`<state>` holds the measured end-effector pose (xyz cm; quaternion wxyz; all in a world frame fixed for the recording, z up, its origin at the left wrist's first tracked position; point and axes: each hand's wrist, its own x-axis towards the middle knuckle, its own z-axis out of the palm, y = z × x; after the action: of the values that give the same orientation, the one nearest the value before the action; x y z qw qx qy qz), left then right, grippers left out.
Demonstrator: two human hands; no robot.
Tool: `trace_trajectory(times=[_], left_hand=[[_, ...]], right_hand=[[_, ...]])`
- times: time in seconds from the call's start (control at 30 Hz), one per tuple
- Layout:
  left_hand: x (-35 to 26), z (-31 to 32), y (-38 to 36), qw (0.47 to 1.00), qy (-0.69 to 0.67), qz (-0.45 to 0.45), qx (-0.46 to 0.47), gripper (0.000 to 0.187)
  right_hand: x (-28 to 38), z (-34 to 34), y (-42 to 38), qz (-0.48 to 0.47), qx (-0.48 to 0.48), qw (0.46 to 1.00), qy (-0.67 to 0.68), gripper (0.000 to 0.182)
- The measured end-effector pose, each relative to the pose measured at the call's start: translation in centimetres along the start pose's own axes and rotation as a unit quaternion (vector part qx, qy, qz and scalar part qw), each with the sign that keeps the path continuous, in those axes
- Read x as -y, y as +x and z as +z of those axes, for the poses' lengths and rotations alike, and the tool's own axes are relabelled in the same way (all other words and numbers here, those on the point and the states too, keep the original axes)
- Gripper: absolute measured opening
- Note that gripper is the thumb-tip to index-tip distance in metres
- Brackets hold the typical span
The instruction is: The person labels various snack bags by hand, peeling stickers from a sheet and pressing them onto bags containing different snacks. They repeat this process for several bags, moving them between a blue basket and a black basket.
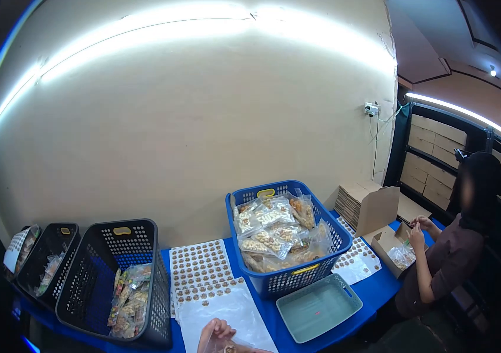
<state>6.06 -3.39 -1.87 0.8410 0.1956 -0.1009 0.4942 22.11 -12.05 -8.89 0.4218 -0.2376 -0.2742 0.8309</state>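
Note:
At the bottom edge, my left hand (215,332) has its fingers curled at a clear plastic bag (240,343) with brownish contents. My right hand (251,350) shows only as a sliver beside the bag, mostly cut off by the frame. Below and around them is a white sticker sheet (227,312), its lower part bare and its top rows holding round brown stickers. Another sheet full of round stickers (200,262) lies behind it. A green tray (319,335) sits to the right of the hands.
A blue basket (280,283) full of snack bags stands behind the tray. Dark baskets (162,306) with packets are at left. On the right, a person (453,250) handles something over an open cardboard box (383,250); folded cardboard (350,206) is stacked behind. Blue cloth (344,332) covers the table.

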Motion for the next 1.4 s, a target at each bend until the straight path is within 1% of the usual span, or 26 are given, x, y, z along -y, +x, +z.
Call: trace_trajectory(times=[0.03, 0.1, 0.13, 0.17, 0.2, 0.27, 0.3, 0.33, 0.4, 0.43, 0.47, 0.5, 0.53, 0.57, 0.6, 0.67, 0.7, 0.8, 0.83, 0.93, 0.97, 1.03, 1.13, 1.23, 1.3, 1.4], left_hand=[[1.2, -1.5, 0.9, 0.990, -0.078, -0.023, 0.113, 0.037], [3.0, 1.8, 3.3, 0.995, 0.005, -0.023, -0.095, 0.022], [3.7, 2.9, 4.2, 0.979, 0.047, -0.023, -0.199, 0.025], [4.4, 0.0, 5.1, 0.991, 0.064, -0.006, -0.119, 0.025], [5.6, -2.8, 5.6, 0.971, 0.174, 0.033, -0.162, 0.026], [8.2, -4.9, 7.4, 0.886, 0.383, 0.108, -0.240, 0.031], [8.6, -8.0, 7.3, 0.876, 0.354, -0.007, -0.327, 0.038], [9.8, -4.0, 8.0, 0.925, 0.263, -0.012, -0.274, 0.032], [12.0, -5.1, 8.2, 0.939, 0.226, -0.109, -0.236, 0.055], [12.8, -4.6, 8.1, 0.921, 0.335, -0.141, -0.139, 0.071], [13.8, -1.0, 8.5, 0.902, 0.401, -0.087, -0.135, 0.062], [14.3, -2.0, 8.6, 0.856, 0.477, -0.117, -0.158, 0.054], [14.9, -3.6, 8.5, 0.802, 0.549, -0.147, -0.182, 0.045], [16.2, -4.0, 9.3, 0.810, 0.555, -0.039, -0.185, 0.029], [16.6, -4.1, 9.6, 0.810, 0.543, -0.030, -0.221, 0.028], [17.0, -3.6, 10.6, 0.805, 0.517, -0.009, -0.290, 0.025], [16.4, -2.8, 11.0, 0.813, 0.492, -0.051, -0.308, 0.021], [16.5, -3.3, 11.4, 0.832, 0.478, -0.017, -0.281, 0.021], [15.9, -3.2, 11.3, 0.808, 0.537, -0.042, -0.237, 0.025], [15.8, -2.5, 11.4, 0.784, 0.586, -0.129, -0.162, 0.028], [16.8, -2.2, 11.5, 0.799, 0.566, -0.079, -0.186, 0.026], [17.3, -1.3, 12.2, 0.812, 0.544, -0.100, -0.188, 0.027], [17.6, -3.6, 12.3, 0.786, 0.578, -0.110, -0.192, 0.029], [18.3, -3.8, 12.6, 0.793, 0.566, -0.094, -0.206, 0.029], [18.5, -2.6, 13.2, 0.810, 0.529, -0.101, -0.231, 0.028], [19.0, -3.0, 13.4, 0.785, 0.577, -0.073, -0.213, 0.030]], right_hand=[[1.0, -0.5, 0.0, -0.012, 0.005, 1.000, -0.020, 0.037], [3.1, -1.5, 0.0, -0.034, 0.013, 0.997, -0.061, 0.037], [4.2, -2.0, -0.2, -0.044, 0.017, 0.996, -0.081, 0.037], [5.6, -2.6, -0.6, -0.049, -0.044, 0.989, -0.136, 0.035], [6.6, -4.0, -0.7, -0.082, -0.048, 0.985, -0.144, 0.033], [9.9, -4.9, -2.1, -0.124, -0.131, 0.968, -0.172, 0.028], [11.4, -5.9, -2.8, -0.131, -0.146, 0.974, -0.112, 0.027], [12.8, -6.9, -3.4, -0.139, -0.161, 0.976, -0.052, 0.026], [14.8, -9.0, -4.3, -0.166, -0.171, 0.971, 0.022, 0.025], [15.4, -10.2, -4.5, -0.185, -0.166, 0.968, 0.036, 0.025], [16.0, -11.1, -4.7, -0.201, -0.161, 0.965, 0.051, 0.024], [16.5, -11.8, -4.6, -0.180, -0.235, 0.954, -0.048, 0.024], [16.9, -12.2, -4.7, -0.185, -0.239, 0.946, -0.117, 0.024], [17.7, -11.3, -4.7, -0.188, -0.240, 0.934, -0.185, 0.024], [18.3, -11.0, -4.8, -0.190, -0.240, 0.918, -0.253, 0.024], [17.1, -13.8, -4.0, -0.156, -0.213, 0.935, -0.239, 0.023], [17.9, -13.0, -4.2, -0.159, -0.185, 0.940, -0.237, 0.022], [19.6, -12.8, -4.1, -0.187, -0.122, 0.944, -0.242, 0.021], [19.9, -13.0, -4.1, -0.199, -0.103, 0.943, -0.245, 0.020], [20.5, -13.8, -4.1, -0.072, -0.102, 0.955, -0.270, 0.022], [20.4, -14.3, -4.0, -0.063, -0.104, 0.956, -0.267, 0.022], [20.1, -15.2, -3.4, -0.049, -0.108, 0.958, -0.262, 0.025], [21.5, -13.1, -3.7, -0.158, -0.103, 0.938, -0.291, 0.020], [20.8, -13.8, -3.7, -0.151, -0.138, 0.953, -0.222, 0.023], [21.8, -12.8, -4.8, -0.145, -0.098, 0.952, -0.250, 0.025], [21.0, -14.3, -4.7, -0.160, -0.116, 0.945, -0.262, 0.029]])
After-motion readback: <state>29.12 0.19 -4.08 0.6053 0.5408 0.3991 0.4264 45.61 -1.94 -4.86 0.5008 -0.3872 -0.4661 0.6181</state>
